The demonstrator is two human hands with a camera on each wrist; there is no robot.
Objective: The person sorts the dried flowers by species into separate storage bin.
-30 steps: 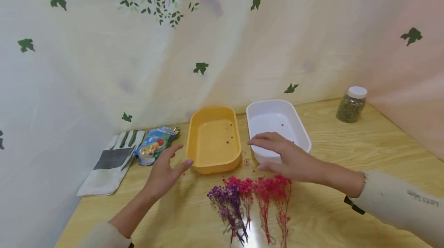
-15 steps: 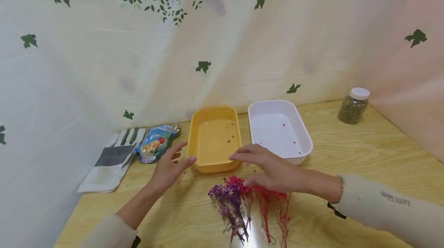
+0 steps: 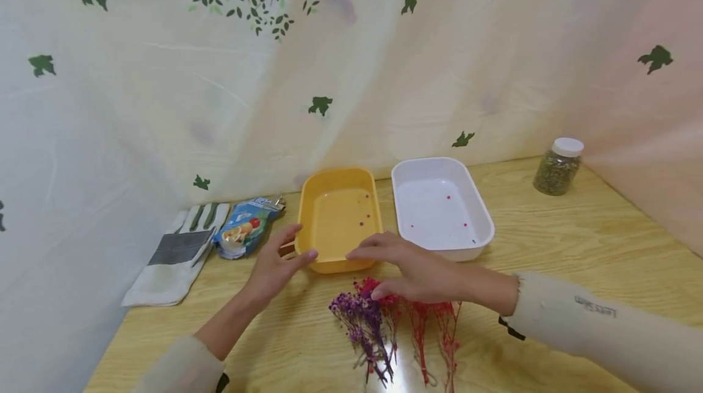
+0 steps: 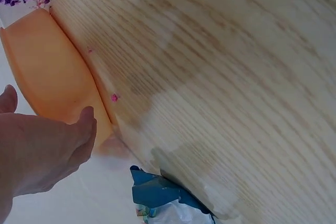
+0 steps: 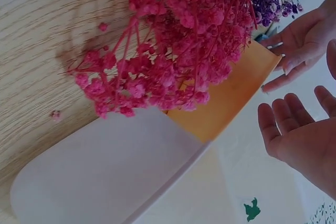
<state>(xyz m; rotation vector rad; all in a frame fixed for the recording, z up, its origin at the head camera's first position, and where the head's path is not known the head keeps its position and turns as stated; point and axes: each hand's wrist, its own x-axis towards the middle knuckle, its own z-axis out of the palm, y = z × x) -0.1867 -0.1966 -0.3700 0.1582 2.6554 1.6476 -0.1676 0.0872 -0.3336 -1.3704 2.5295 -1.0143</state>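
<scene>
A yellow plastic tub (image 3: 337, 225) stands on the table, with a few small dark bits inside. My left hand (image 3: 274, 265) is at its front left corner, thumb and fingers spread; in the left wrist view the hand (image 4: 50, 150) is beside the tub's wall (image 4: 58, 72). Whether it touches the rim I cannot tell. My right hand (image 3: 414, 268) reaches over the tub's front right corner, fingers extended and holding nothing. Beneath it lie bunches of dried flowers, purple ones (image 3: 359, 323) on the left and pink ones (image 5: 173, 61) on the right, partly hidden by the hand.
A white tub (image 3: 439, 207) with a few red bits stands to the right of the yellow one. At the left lie a work glove (image 3: 176, 255) and a blue pouch (image 3: 245, 228) with a clip. A lidded jar (image 3: 557, 168) stands at the far right, before a hanging cloth.
My right hand has moved left from the white tub's front to the yellow tub's front right corner. My left hand has come slightly closer to the yellow tub. The tubs and flowers stay put.
</scene>
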